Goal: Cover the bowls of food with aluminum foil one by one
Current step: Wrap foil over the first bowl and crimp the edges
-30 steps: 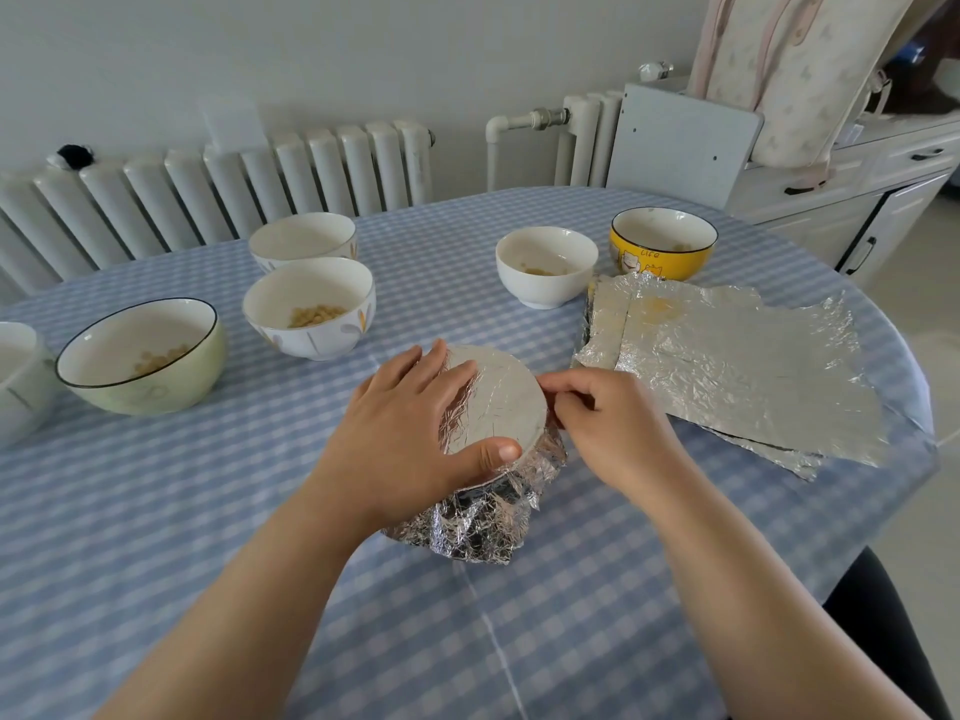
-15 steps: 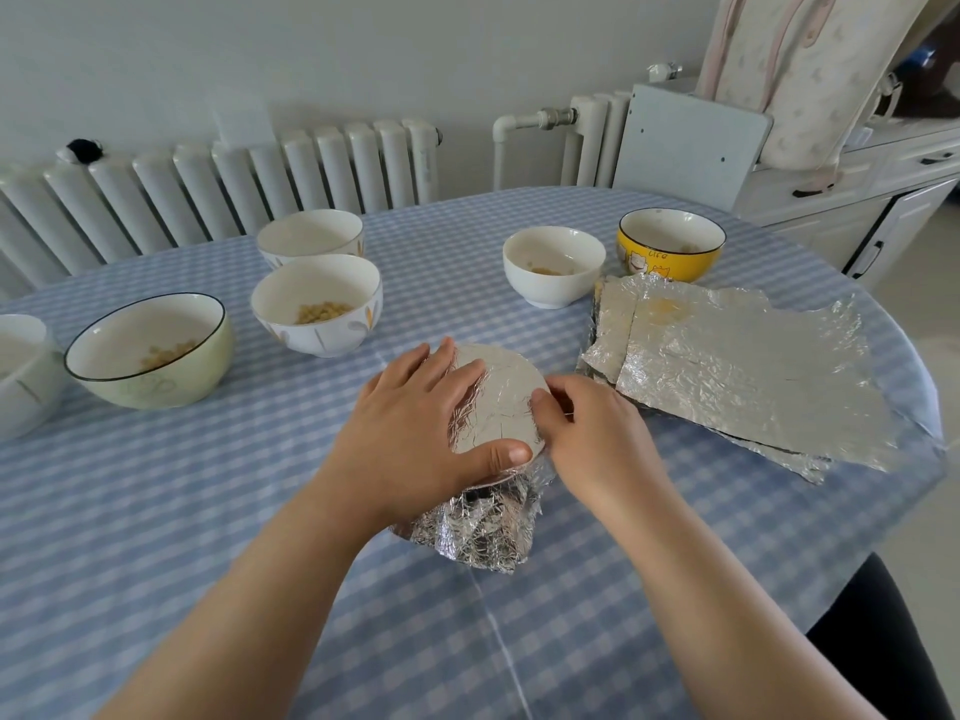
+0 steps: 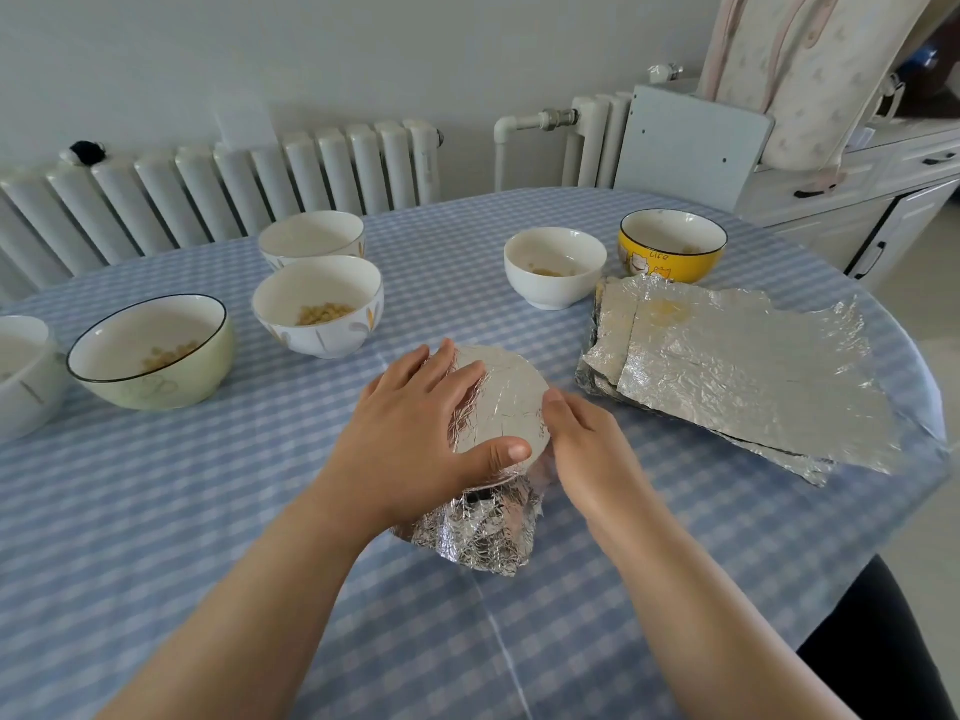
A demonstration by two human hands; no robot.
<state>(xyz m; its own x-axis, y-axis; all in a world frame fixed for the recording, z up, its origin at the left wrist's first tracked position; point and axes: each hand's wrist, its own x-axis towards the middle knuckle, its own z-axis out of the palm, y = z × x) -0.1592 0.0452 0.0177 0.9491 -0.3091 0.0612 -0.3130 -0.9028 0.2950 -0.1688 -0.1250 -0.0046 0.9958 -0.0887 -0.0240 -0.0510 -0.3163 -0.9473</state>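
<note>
A foil-covered bowl (image 3: 506, 402) stands on the checked table (image 3: 208, 491) in front of me, with crumpled foil hanging down its near side. My left hand (image 3: 415, 433) lies flat on the foil top, fingers straight and thumb along the near rim. My right hand (image 3: 587, 444) cups the bowl's right side, its thumb at the rim and its fingers hidden against the foil. A stack of foil sheets (image 3: 737, 376) lies to the right. Open bowls holding a little food stand behind: yellow (image 3: 670, 252), small white (image 3: 553, 265), patterned white (image 3: 317, 304), green (image 3: 150, 350).
Another white bowl (image 3: 310, 239) stands behind the patterned one, and a further bowl (image 3: 21, 371) is cut off at the left edge. A radiator (image 3: 234, 184) runs along the wall beyond the table. A white cabinet (image 3: 857, 210) stands at the right.
My right hand has moved from pinching the foil at the top rim down onto the bowl's right side. My left hand stays pressed on the top.
</note>
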